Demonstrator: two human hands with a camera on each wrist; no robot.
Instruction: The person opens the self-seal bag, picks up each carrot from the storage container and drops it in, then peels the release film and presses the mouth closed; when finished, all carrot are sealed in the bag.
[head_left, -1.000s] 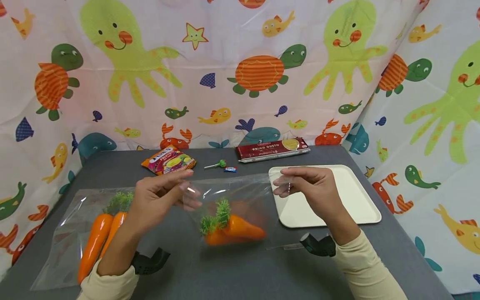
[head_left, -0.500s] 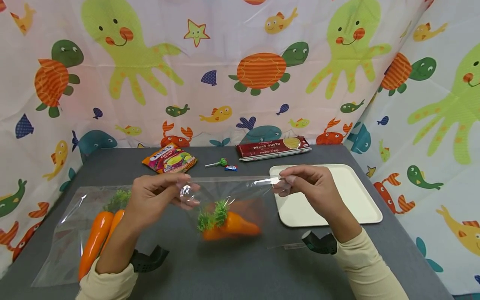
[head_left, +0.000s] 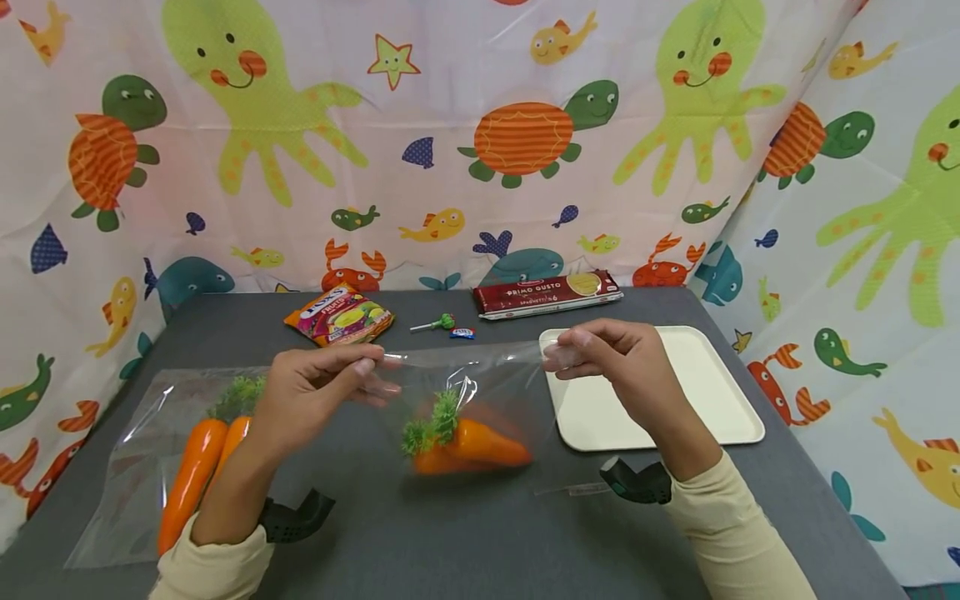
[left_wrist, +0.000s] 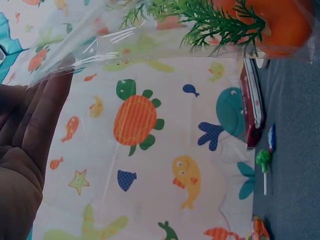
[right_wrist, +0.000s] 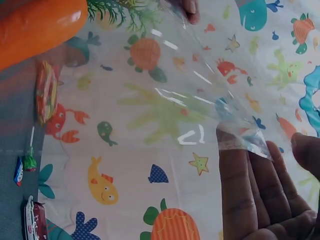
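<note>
Between both hands hangs a clear plastic bag [head_left: 502,375], raised above the grey table with its upper edge spread sideways. Orange carrots [head_left: 487,443] with green leafy tops lie in its lower part. My left hand [head_left: 303,400] pinches the bag's upper left corner between thumb and fingers. At the upper right corner, my right hand [head_left: 626,367] grips the film. The right wrist view shows fingers [right_wrist: 237,185] of that hand behind the see-through corner. In the left wrist view, the leafy top [left_wrist: 225,25] shows close through the plastic.
A second clear bag [head_left: 127,492] with long carrots [head_left: 191,475] lies at left, partly behind the left forearm. A cream tray [head_left: 712,392] sits at right. Along the back are a candy bag [head_left: 339,315], a lollipop [head_left: 435,323], a small wrapped sweet [head_left: 462,333] and a spaghetti pack [head_left: 547,295].
Both hands keep their hold on the bag. Its upper edge, pulled straight half a second ago, now sags slightly, and the carrots have swung a little to the right.
</note>
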